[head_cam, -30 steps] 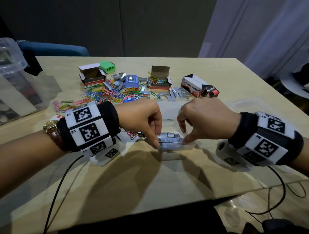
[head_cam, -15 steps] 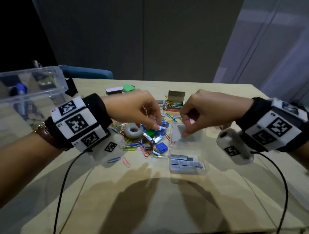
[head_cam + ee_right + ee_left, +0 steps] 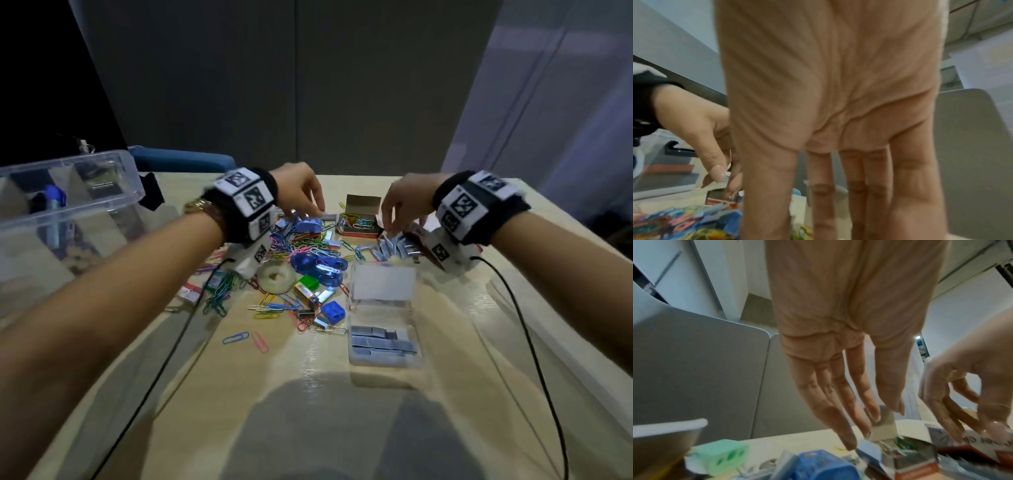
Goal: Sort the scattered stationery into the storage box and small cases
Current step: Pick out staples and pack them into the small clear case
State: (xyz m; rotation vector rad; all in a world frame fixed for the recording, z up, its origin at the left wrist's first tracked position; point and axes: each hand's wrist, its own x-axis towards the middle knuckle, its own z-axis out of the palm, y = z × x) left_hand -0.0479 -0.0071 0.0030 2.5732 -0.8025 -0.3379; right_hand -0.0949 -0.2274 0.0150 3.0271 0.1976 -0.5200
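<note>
Both hands out over the far clutter, none of the loose staple strips lifted yet as far as I can tell.

Right hand (image 3: 407, 202): fingers extended downward, loosely spread, tips just above or touching the heap of loose staple strips (image 3: 394, 247) lying directly beneath it. Holding nothing visible; the right wrist view shows the fingers straight, tips cut off below the frame.

Left hand (image 3: 301, 192): fingers extended, thumb and forefinger drawn near each other over a grey strip (image 3: 329, 216) just beyond the blue stapler (image 3: 309, 224). Left wrist view shows the tips close on something pale, but whether it is pinched I cannot tell.

Open clear case (image 3: 383, 334), part-filled with staple rows, sits well back toward the body from both hands, nearer the right forearm.

The heap is a jumble, strips mostly running crosswise to the right fingers. Judgement: right hand is plainly nearer the heap, so the pick falls to it, then a draw back toward the case. Large clear storage box (image 3: 68, 192) stands off beside the left forearm.
</note>
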